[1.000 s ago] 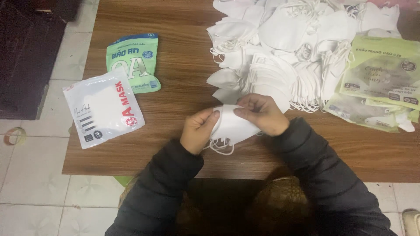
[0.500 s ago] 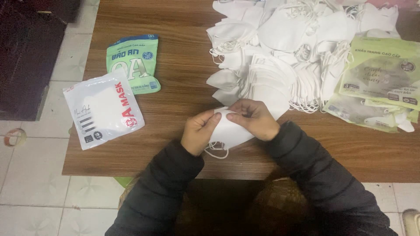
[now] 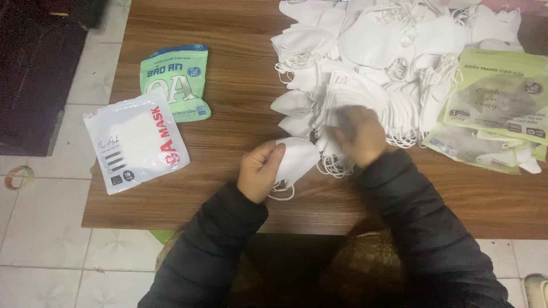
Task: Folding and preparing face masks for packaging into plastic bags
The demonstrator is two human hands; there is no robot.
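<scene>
The left hand [image 3: 260, 171], just below the middle of the frame, pinches a folded white mask [image 3: 297, 158] between thumb and fingers, holding it just above the wooden table [image 3: 240, 102]. One ear loop of that mask hangs beneath the hand, close to the table top. The right hand [image 3: 358, 136], a little right of centre, is blurred; its fingers are curled downward onto the near edge of the pile of white masks [image 3: 377, 63], touching them, but whether it actually grips one cannot be told. The two hands are apart, with the held mask lying between them and nearly meeting the pile. Both arms wear dark padded sleeves that run down to the bottom of the frame.

The pile spreads across the upper middle and upper right of the frame, masks overlapping with their loops tangled. At the right edge of the frame, light green packets [image 3: 496, 97] lie stacked and partly overlapping, touching the pile's right side. In the upper left part of the table lies a green packet [image 3: 177, 82], and just below and left of it a white packet [image 3: 134, 142] whose corner overhangs the table's left edge. Pale floor tiles [image 3: 40, 228] fill the lower left of the frame.
</scene>
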